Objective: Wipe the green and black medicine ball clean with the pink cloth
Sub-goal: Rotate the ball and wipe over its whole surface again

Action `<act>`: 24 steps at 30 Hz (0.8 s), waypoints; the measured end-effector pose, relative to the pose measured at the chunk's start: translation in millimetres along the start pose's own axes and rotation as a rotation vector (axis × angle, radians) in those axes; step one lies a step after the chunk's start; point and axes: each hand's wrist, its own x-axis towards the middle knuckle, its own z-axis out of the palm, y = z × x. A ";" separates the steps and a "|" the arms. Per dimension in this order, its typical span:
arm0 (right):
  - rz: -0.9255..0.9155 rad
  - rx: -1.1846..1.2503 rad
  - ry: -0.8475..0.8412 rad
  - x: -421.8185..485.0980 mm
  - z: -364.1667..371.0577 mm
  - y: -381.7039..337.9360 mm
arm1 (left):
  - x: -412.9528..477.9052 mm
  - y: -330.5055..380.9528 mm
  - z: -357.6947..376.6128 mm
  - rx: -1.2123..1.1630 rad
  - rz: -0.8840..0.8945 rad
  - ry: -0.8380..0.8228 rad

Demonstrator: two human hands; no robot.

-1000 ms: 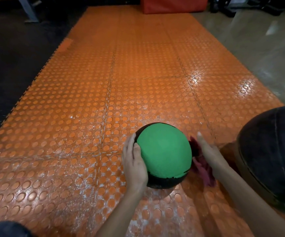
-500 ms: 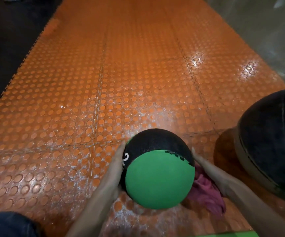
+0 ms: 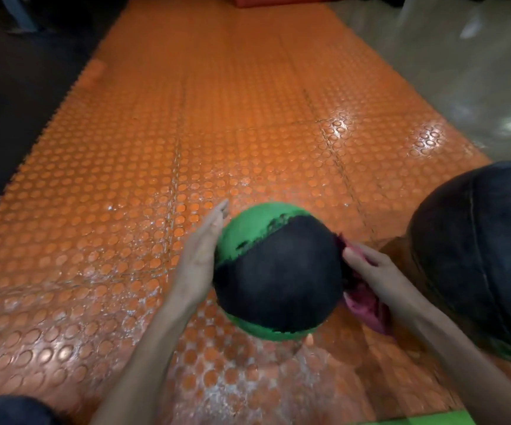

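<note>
Head: cloth (image 3: 367,305) apparently in right hand (image 3: 370,271)

Ball: your green and black medicine ball (image 3: 278,271) sits on the studded orange mat (image 3: 186,133), black part up, green peeking out far-left and underneath.
Left hand: your left hand (image 3: 199,256) lies flat on the ball's left side, fingers straight.
Right hand: your right hand (image 3: 370,271) grips the pink cloth (image 3: 367,305), bunched against the ball's right side.
Neighbour: a bigger dark ball (image 3: 477,256) sits just right of that hand.

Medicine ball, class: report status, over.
Left hand flat on medicine ball. Right hand holds pink cloth against its side. Large dark ball close at right.
</note>
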 end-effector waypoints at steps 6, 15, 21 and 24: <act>0.045 -0.010 0.086 0.6 21.8 12.7 | -17.5 -22.7 16.8 0.114 -0.057 0.174; 0.146 -0.032 0.061 2.0 19.9 12.3 | -28.0 -37.6 13.3 -0.048 -0.228 0.206; 0.092 -0.032 0.132 7.5 17.2 -11.6 | -7.1 -27.7 3.7 -0.022 -0.308 0.190; 0.061 0.125 0.191 5.7 17.3 -20.0 | 1.4 -28.9 4.9 0.079 -0.225 0.137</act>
